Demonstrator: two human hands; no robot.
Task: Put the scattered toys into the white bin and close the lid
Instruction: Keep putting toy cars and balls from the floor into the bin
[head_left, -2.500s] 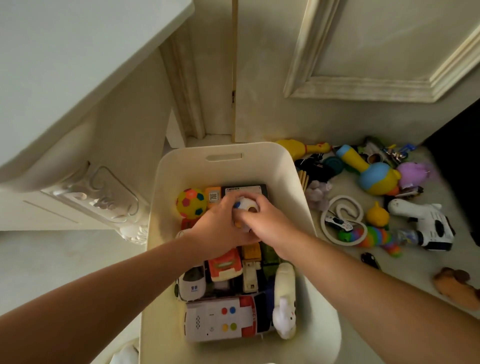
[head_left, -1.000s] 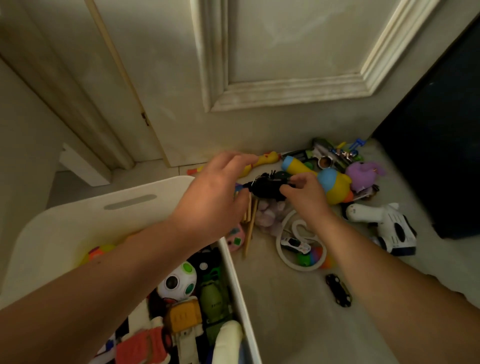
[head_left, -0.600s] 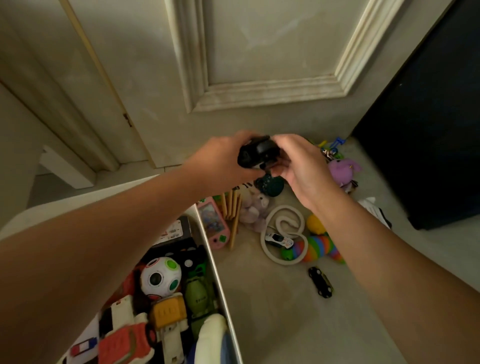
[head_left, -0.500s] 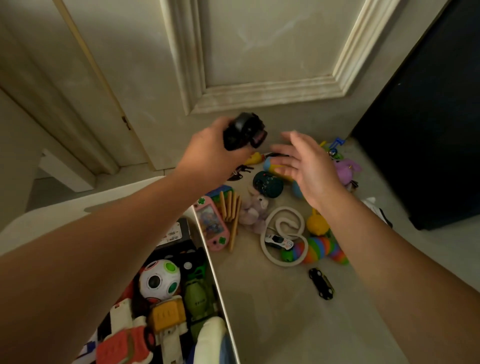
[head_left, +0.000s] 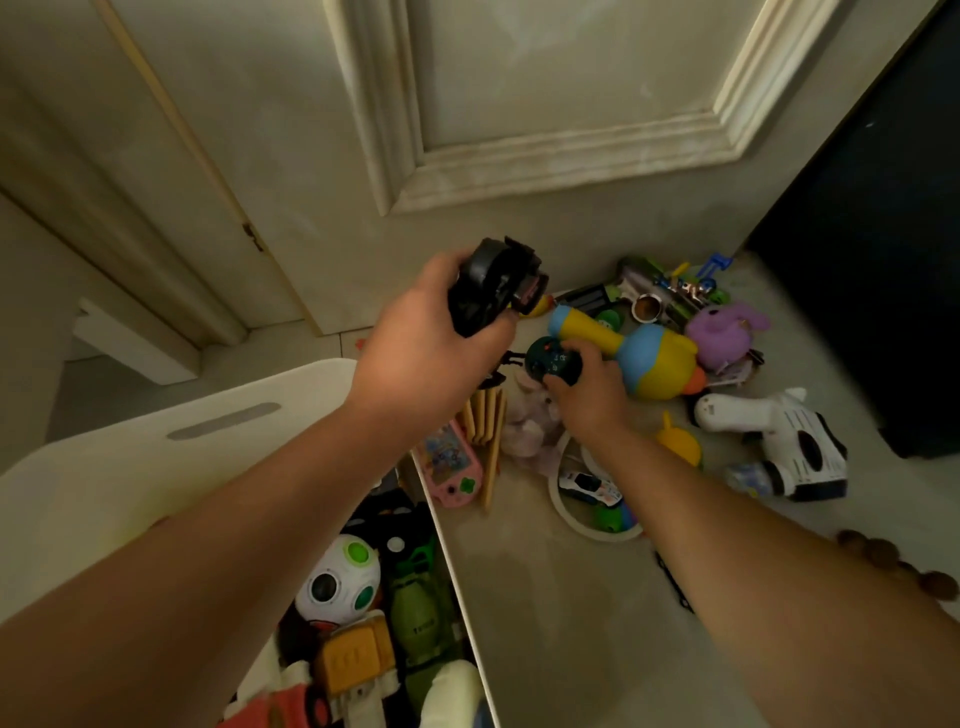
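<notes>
Collecting step, mid-pickup, both hands loaded. Gripping black toy (head_left: 493, 291) in left hand (head_left: 431, 353), fingers curled round it, raised off the floor just beyond the far right corner of the bin (head_left: 104, 493). Clutching round green toy (head_left: 550, 361) in right hand (head_left: 592, 395), fingers and thumb wrapped round its near side, low in the pile, just left of the yellow-blue toy (head_left: 649, 358); lifted or resting on the floor, cannot tell.

Judging the next move: swinging both hands left and nearer, over the bin opening, then letting go above the ball (head_left: 337, 582) and the other toys packed there. Needing to clear the bin's right wall and to aim for a gap in a fairly full bin.

Leaving plenty on the floor at right: pink game (head_left: 452, 467), sticks (head_left: 488, 426), ring (head_left: 566, 514) with car (head_left: 587, 486) inside, purple plush (head_left: 722, 332), white gun (head_left: 774, 441). Not seeing any lid, so placing the closing step well down the line.
</notes>
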